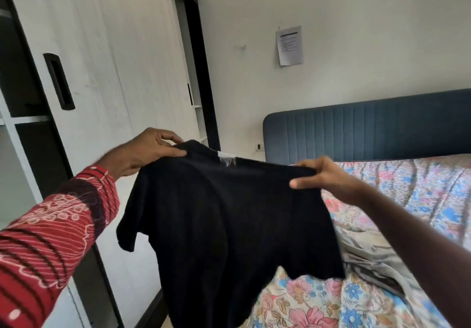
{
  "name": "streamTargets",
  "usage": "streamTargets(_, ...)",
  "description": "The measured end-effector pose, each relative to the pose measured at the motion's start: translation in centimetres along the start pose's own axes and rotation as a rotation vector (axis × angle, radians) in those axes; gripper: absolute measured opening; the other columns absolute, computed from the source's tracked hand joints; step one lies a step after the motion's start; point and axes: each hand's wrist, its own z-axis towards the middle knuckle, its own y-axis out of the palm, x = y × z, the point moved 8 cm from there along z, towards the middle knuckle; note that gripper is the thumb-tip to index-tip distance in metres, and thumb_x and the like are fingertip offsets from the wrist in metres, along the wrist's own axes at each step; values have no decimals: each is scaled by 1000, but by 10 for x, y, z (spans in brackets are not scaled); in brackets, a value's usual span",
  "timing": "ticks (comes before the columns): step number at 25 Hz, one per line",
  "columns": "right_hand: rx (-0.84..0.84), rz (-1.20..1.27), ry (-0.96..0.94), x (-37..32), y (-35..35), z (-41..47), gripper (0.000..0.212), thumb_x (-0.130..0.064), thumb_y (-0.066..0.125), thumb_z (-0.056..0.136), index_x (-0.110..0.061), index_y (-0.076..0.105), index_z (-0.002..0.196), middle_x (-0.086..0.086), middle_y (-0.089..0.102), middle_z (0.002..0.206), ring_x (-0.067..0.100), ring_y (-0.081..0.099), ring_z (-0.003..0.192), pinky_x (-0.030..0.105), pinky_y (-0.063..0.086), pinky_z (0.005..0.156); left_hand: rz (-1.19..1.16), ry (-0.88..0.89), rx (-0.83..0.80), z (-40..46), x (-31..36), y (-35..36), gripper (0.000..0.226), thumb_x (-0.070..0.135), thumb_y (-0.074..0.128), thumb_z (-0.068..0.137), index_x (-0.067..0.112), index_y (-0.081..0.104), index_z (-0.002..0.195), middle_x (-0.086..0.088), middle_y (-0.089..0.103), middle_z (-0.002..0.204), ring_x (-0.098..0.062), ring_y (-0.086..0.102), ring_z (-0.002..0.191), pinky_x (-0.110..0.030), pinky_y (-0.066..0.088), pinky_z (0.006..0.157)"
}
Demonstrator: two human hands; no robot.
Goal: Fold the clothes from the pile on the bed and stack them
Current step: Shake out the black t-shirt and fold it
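Left arm wearing long red sleeve (pixel 43 246), reaching down to wrist. Fabric showing thin white wavy lines, dark stripes crossing, pale ring-shaped motifs running in band, white dot sitting near lower edge. Darker maroon patch lying near cuff. Right arm (pixel 418 246) wearing nothing visible, bare along whole visible length.

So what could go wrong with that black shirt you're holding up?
1. The black shirt hangs in the air, pinched only at its shoulders by the left hand and the right hand; if either slips, that side may droop.
2. Its hem dangles near the grey clothes on the floral bedspread, so laying it down there could crease it.
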Motion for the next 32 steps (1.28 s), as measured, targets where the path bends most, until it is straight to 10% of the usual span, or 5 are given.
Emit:
streamTargets(8, -334, -432, 221, -38, -28, 12, 47, -45, 53, 103, -15, 70, 71, 1, 67, 74, 13, 61, 71, 34, 54, 83, -93, -27, -132, 6, -8, 29, 25, 29, 56, 103, 9, 70, 98, -5, 72, 95, -15, 64, 84, -22, 52, 73)
streamTargets(13, 175, -80, 83, -26, -61, 23, 16, -22, 57, 106, -16, 72, 104, 15, 76, 101, 23, 73, 85, 47, 61, 84, -75, 67, 153, 17, 6, 12, 27, 32, 54, 105, 13, 68, 93, 3, 70, 88, -7, 61, 79, -19, 48, 70)
streamTargets(22, 448, -944, 297, -36, -108, 27, 29, -40, 59, 101, -18, 76, 96, 14, 73, 103, 39, 67, 100, 45, 55, 86, 477, 18, 11, 25, 6, 29, 10, 16, 70, 96, 12, 78, 100, -8, 77, 96, -25, 72, 94, -35, 56, 84)
streamTargets(26, 683, -104, 248, -34, -82, 27, 24, -23, 51, 108, -4, 65, 106, 18, 73, 77, 29, 72, 60, 31, 54, 48, 721, -43, 493, 24, 23, 33, 17, 28, 62, 100, 19, 75, 106, -10, 68, 113, -37, 63, 104, -39, 46, 81)
streamTargets(32, 800, -546, -81, -73, -74, -1, 21, -21, 54, 104, -13, 70, 116, 9, 76, 104, 28, 71, 100, 40, 57, 88, -239, 45, 555, 10, 29, 27, 18, 10, 58, 103, 6, 72, 113, -12, 73, 91, -18, 72, 67, -20, 56, 56)
